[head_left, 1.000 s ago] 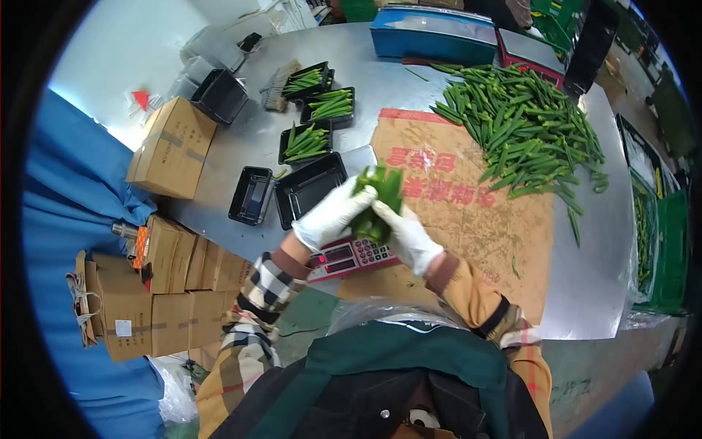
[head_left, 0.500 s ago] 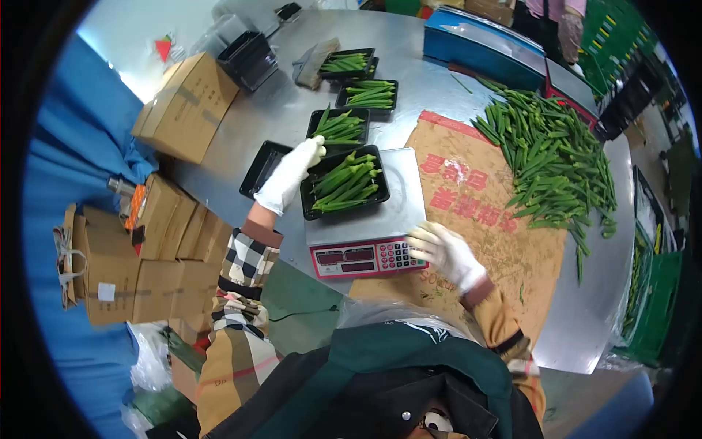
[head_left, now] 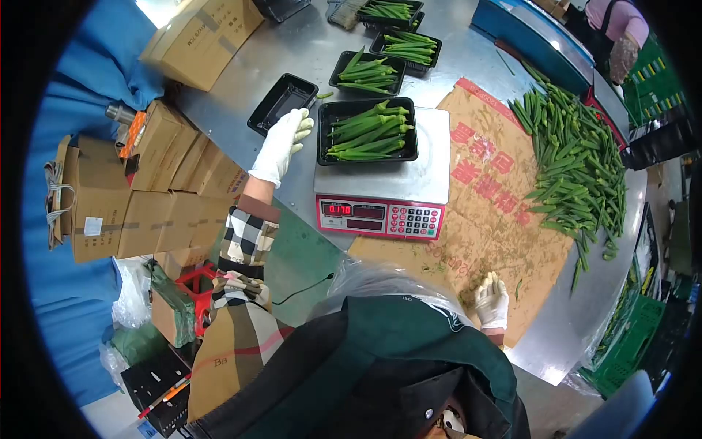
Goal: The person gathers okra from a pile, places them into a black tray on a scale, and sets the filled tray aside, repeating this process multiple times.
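My left hand (head_left: 284, 146), in a white glove, is held just left of the okra tray on the scale, fingers loosely apart and nothing in them. That black tray (head_left: 326, 157) carries a row of green okra pods (head_left: 369, 132) and rests on the metal pan of a red-and-white digital scale (head_left: 380, 217), whose display reads 0.170. An empty black tray (head_left: 261, 121) sits beyond my left hand, with a small green okra piece (head_left: 325, 95) by its corner. Close to my body, my white-gloved right hand (head_left: 492, 301) is over the cardboard sheet, open and holding nothing.
More black trays of okra (head_left: 369, 73) line up behind the scale. Loose okra (head_left: 578, 161) is heaped on the right of the cardboard sheet (head_left: 475, 183). Cardboard boxes (head_left: 205, 44) stand left, a blue machine (head_left: 530, 36) at the back, green crates (head_left: 632, 333) at right.
My left hand has drawn back from the okra tray behind the scale, leaving a small okra piece visible. My right hand has moved from the scale keypad toward my body. The view has shifted.
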